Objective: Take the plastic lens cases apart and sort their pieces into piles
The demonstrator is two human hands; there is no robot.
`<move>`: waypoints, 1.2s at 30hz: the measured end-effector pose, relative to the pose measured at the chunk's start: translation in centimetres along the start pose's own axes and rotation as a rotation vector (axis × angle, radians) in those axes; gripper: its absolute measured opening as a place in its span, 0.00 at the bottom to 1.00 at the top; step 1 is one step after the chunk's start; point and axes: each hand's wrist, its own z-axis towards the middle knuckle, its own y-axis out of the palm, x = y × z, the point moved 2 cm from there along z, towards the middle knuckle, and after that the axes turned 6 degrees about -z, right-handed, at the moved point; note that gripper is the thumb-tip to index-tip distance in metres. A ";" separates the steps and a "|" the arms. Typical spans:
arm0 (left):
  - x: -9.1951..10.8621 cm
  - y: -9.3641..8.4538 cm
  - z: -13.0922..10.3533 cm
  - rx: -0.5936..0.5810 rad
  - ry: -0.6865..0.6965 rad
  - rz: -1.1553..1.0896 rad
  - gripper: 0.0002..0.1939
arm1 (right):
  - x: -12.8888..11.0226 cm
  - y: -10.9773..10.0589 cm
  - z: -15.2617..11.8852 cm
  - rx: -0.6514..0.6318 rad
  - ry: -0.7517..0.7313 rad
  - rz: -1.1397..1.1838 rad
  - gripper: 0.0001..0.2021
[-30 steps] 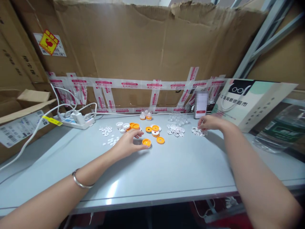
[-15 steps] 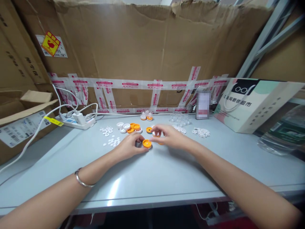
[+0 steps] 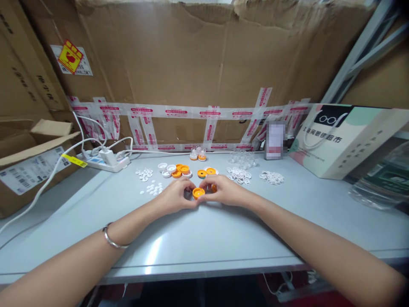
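Observation:
An orange round cap (image 3: 198,193) with a small white spot in its middle is held low over the table between my two hands. My left hand (image 3: 179,194) grips its left side with thumb and fingers. From the right, my right hand (image 3: 223,190) closes on the same cap, its thumb close to the left thumb. Another orange piece (image 3: 214,187) shows partly behind my right fingers. Just beyond lie two orange round caps, one (image 3: 201,173) with a dark centre and one (image 3: 211,171) beside it.
Left of centre lie white rings (image 3: 162,167), orange rings (image 3: 176,173) and small white discs (image 3: 154,188). Clear plastic parts (image 3: 243,159) and white flat pieces (image 3: 239,175) lie to the right. A power strip (image 3: 108,162), a phone (image 3: 275,140), a printed box (image 3: 335,140) and a large bottle (image 3: 383,175) stand around.
My right hand has come left and down from the caps behind and now grips the orange cap's right side. My left hand stays on the cap. The view has shifted slightly.

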 end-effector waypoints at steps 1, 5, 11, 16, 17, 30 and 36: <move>0.1 0.0 0.0 0.001 -0.001 0.010 0.13 | 0.0 -0.1 0.0 0.025 0.015 0.017 0.14; 0.4 -0.2 -0.2 0.001 0.009 0.033 0.10 | 0.1 -0.7 -0.1 0.165 0.065 0.059 0.13; 1.0 -1.6 -0.4 0.144 0.132 -0.013 0.20 | 0.4 -1.2 -0.4 0.216 0.103 0.123 0.14; 2.1 -2.3 -0.5 0.195 0.361 0.075 0.09 | -0.1 -1.0 -0.4 0.202 0.085 0.207 0.15; 2.2 -2.4 -0.6 0.190 0.380 0.086 0.08 | -0.3 -0.9 -0.4 0.199 0.076 0.217 0.15; -4.5 -10.0 4.8 0.317 -0.071 0.366 0.07 | 0.1 -2.1 -0.7 0.288 0.133 0.171 0.17; -8.6 -10.3 7.7 0.107 -0.208 0.447 0.06 | 0.4 -1.7 -0.8 0.226 0.107 0.073 0.15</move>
